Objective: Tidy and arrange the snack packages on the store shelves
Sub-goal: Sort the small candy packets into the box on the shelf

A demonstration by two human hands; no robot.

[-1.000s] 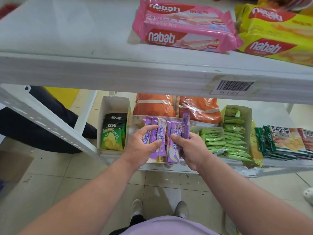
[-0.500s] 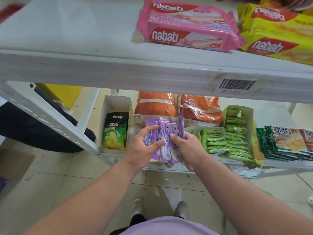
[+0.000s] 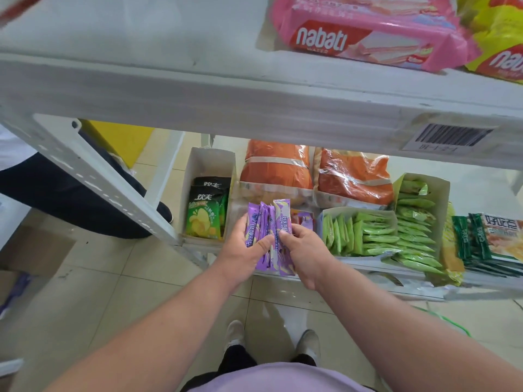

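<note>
Head camera looks down past the white upper shelf (image 3: 175, 89), where a pink Nabati wafer pack (image 3: 365, 32) lies just beside a yellow Nabati pack (image 3: 501, 43), to the lower shelf (image 3: 396, 271) you are working on. At the back of it lie two orange snack bags (image 3: 314, 174); to your right, green sachets (image 3: 376, 233) stand packed in open white cartons; to your left, a narrow white carton (image 3: 210, 162) holds green chip bags (image 3: 203, 217). Between those sits your job: a bundle of purple snack sticks (image 3: 268, 236), upright at the front edge of the shelf. Your left hand (image 3: 243, 251) grips the bundle from the left, thumb laid across the fronts; your right hand (image 3: 304, 250) pinches the rightmost stick by its edge. You look to be mid-step, squaring this bundle up so the packs stand flush. Next move, as I read it: press them together evenly, line up the tops, and seat them back in their slot without nudging the reddish packs (image 3: 304, 219) just behind your right fingers.
</note>
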